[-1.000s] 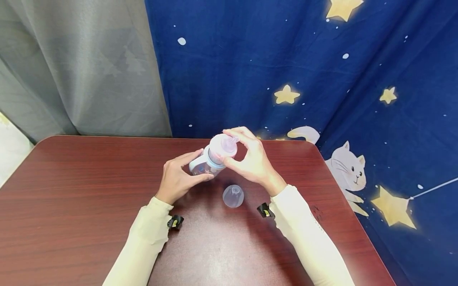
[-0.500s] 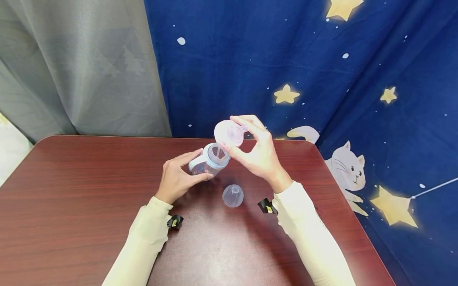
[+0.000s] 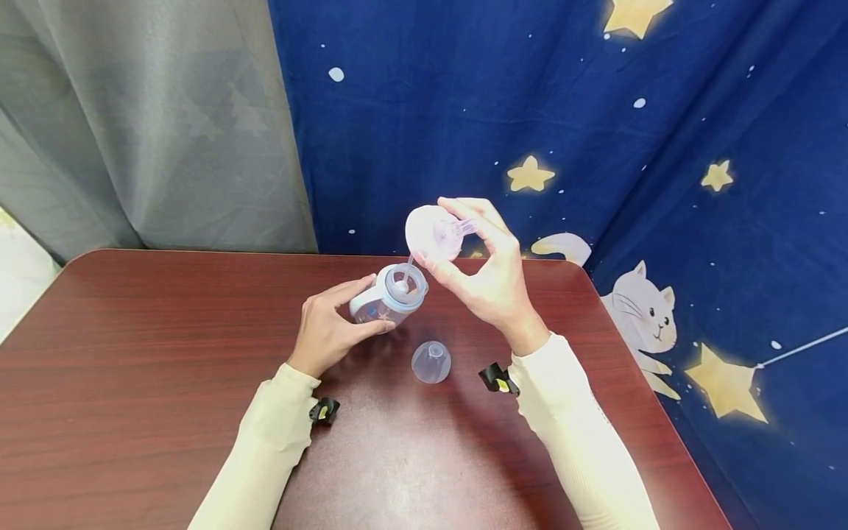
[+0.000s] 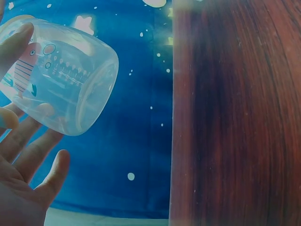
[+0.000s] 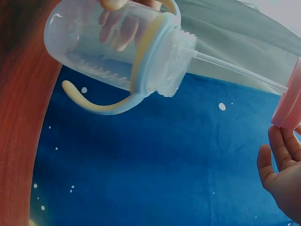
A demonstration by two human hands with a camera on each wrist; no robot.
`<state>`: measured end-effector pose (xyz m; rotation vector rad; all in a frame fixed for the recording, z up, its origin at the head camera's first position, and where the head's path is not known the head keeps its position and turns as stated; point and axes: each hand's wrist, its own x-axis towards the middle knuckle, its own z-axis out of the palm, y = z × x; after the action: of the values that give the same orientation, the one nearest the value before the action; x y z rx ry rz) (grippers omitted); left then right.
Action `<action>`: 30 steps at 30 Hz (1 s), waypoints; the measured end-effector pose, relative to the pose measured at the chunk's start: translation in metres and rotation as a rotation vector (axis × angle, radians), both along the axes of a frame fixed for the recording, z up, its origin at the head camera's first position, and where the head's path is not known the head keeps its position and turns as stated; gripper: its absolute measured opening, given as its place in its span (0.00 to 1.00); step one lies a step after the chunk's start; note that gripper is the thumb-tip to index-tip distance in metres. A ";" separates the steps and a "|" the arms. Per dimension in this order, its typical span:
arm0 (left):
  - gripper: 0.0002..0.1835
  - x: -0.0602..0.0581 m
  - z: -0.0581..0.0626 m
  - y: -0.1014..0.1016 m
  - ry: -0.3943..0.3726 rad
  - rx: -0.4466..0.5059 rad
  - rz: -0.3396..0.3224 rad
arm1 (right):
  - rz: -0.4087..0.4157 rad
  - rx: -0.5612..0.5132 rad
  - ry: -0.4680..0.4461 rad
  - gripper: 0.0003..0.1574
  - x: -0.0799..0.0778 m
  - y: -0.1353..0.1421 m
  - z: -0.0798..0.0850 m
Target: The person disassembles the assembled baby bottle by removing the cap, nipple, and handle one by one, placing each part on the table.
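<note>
My left hand (image 3: 331, 320) grips a clear baby bottle (image 3: 383, 315) by its body, tilted with the mouth toward the right. A pale blue and yellow ring with curved handles (image 5: 101, 109) surrounds its neck. In the left wrist view, the see-through wall (image 4: 94, 61) bears printed figures and scale marks. Up and right of the mouth, my right hand (image 3: 495, 276) pinches the pink lid (image 3: 424, 230) by its edge; a clear teat sticks out of it. From the lid's underside a thin straw (image 5: 240, 70) runs down, its lower end still inside the bottle mouth.
A clear dome cap (image 3: 430, 364) stands on the dark red wooden table (image 3: 165, 383) just in front of the bottle. Behind the table's far edge hang a grey curtain (image 3: 179, 132) and a blue star-patterned curtain (image 3: 430, 110).
The pink lid has come off the bottle and moved up and right in my right hand, drawing the straw partly out. The left hand and bottle have stayed nearly in place.
</note>
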<state>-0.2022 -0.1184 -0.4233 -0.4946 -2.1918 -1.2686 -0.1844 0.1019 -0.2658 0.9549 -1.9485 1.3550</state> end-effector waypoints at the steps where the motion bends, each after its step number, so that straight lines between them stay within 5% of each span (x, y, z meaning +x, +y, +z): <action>1: 0.40 0.000 0.000 0.000 0.001 0.000 0.001 | 0.003 -0.015 0.003 0.35 0.000 0.000 0.001; 9: 0.41 -0.003 -0.001 0.000 0.006 -0.011 -0.003 | 0.052 -0.089 0.041 0.36 -0.013 0.011 -0.006; 19: 0.41 -0.004 0.000 -0.002 0.015 -0.029 0.014 | 0.098 -0.099 0.084 0.36 -0.005 0.016 0.001; 30: 0.41 -0.006 -0.002 -0.005 0.027 -0.011 0.088 | 0.165 0.130 0.013 0.35 -0.001 0.020 -0.008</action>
<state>-0.2079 -0.1231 -0.4249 -0.4124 -2.1743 -1.1976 -0.1852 0.1215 -0.2740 1.2062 -2.0042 1.3192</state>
